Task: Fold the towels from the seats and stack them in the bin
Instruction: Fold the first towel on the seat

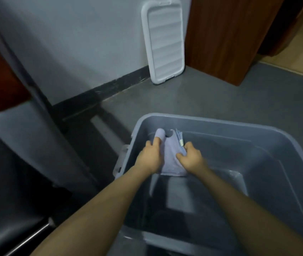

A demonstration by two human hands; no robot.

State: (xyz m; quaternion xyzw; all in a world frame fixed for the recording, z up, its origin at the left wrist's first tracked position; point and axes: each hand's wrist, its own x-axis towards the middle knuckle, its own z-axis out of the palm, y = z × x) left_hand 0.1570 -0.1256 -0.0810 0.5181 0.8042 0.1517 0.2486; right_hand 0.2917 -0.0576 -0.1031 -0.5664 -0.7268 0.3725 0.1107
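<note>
Head view: left hand (149, 158) and right hand (191, 157), fingers curled round opposite edges, hold a folded towel (169, 159) low inside the grey bin (257, 137), at its near-left corner, probably to set it down flat; fingertips buried in cloth; bin floor dim, contents beneath unclear

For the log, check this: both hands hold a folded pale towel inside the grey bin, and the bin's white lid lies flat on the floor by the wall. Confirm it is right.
One detail is wrong. The white lid does not lie flat: it stands on its edge, leaning against the wall. The rest holds in the head view: the left hand and right hand hold the folded pale towel inside the grey bin.
</note>
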